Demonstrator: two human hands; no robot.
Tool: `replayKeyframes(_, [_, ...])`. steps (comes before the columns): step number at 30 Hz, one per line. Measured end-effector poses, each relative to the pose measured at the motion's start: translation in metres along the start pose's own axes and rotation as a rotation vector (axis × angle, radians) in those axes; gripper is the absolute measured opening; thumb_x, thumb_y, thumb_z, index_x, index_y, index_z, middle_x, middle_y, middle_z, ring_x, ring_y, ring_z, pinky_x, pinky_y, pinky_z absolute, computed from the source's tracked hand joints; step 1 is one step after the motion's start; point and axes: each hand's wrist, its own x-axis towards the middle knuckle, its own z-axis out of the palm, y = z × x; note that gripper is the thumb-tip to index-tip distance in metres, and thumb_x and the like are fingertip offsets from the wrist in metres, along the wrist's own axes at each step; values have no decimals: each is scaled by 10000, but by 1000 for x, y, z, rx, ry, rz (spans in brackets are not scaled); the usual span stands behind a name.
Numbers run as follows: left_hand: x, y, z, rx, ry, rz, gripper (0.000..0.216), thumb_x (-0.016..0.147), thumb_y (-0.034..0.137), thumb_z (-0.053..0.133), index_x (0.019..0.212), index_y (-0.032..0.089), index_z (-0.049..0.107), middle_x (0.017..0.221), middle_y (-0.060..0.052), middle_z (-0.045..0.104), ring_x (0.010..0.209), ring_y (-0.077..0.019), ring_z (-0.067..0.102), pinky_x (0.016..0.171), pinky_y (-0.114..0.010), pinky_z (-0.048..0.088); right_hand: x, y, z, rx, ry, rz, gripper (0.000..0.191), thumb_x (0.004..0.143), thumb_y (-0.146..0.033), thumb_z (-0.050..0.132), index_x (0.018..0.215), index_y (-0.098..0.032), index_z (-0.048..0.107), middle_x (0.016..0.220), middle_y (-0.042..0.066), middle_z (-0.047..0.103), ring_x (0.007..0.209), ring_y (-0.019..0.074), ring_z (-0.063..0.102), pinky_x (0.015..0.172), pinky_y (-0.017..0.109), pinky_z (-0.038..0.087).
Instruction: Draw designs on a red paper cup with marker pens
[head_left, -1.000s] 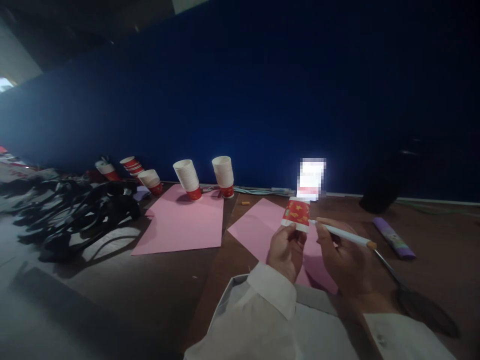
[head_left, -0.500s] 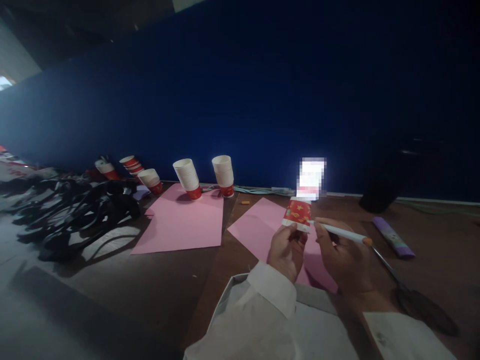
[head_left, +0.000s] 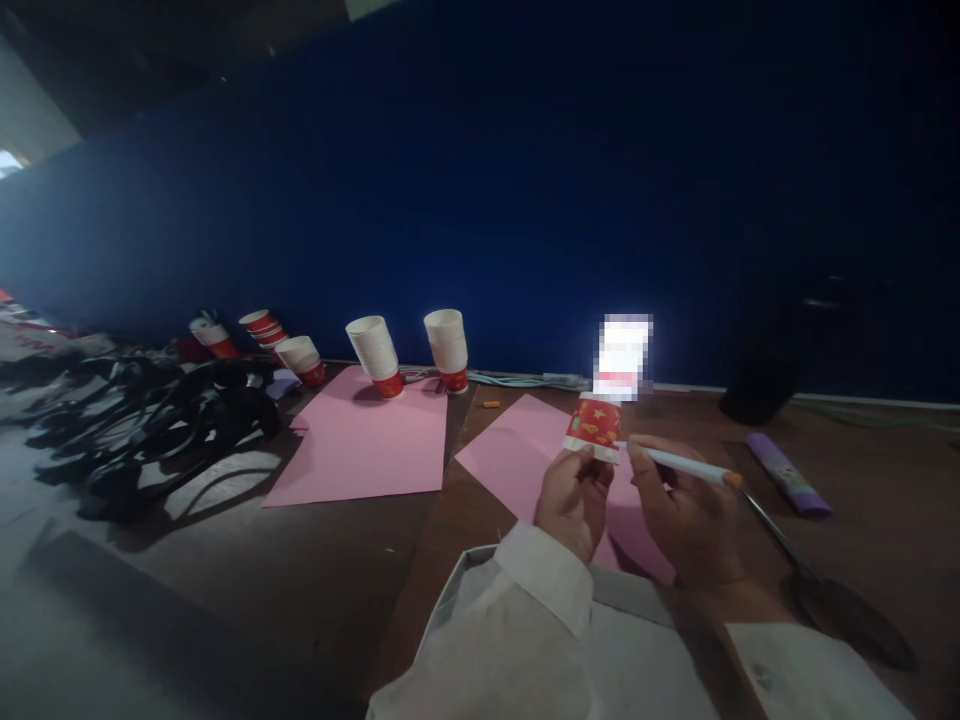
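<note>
My left hand [head_left: 572, 500] grips a red paper cup [head_left: 594, 427] with gold stars, held upside down above a pink paper sheet [head_left: 517, 452]. My right hand [head_left: 686, 515] pinches a white pen [head_left: 686, 466] with an orange end. The pen's tip touches the cup's lower right side. Both arms wear white sleeves [head_left: 551, 620].
A second pink sheet [head_left: 361, 440] lies to the left on the brown table. Stacks of white and red cups [head_left: 373, 355] stand along the blue wall. Black scissors [head_left: 825, 585] lie at the right, a purple tube [head_left: 787, 474] beyond them. Dark tangled straps [head_left: 157, 420] fill the left.
The cup and pen have risen very slightly; otherwise the hands hold the same pose.
</note>
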Motion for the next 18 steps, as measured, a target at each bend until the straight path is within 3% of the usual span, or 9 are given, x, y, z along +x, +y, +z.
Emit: replayKeyframes(18, [4,1,-1,-31,3,-3,112,839,26,557,838,104,637,788,-63,660,665,-94,628,640,-177,515,-5,4,4,-54,-21,20,394,971,-463,477,870,-196,749,813,94,753,840,222,719,800,322,535])
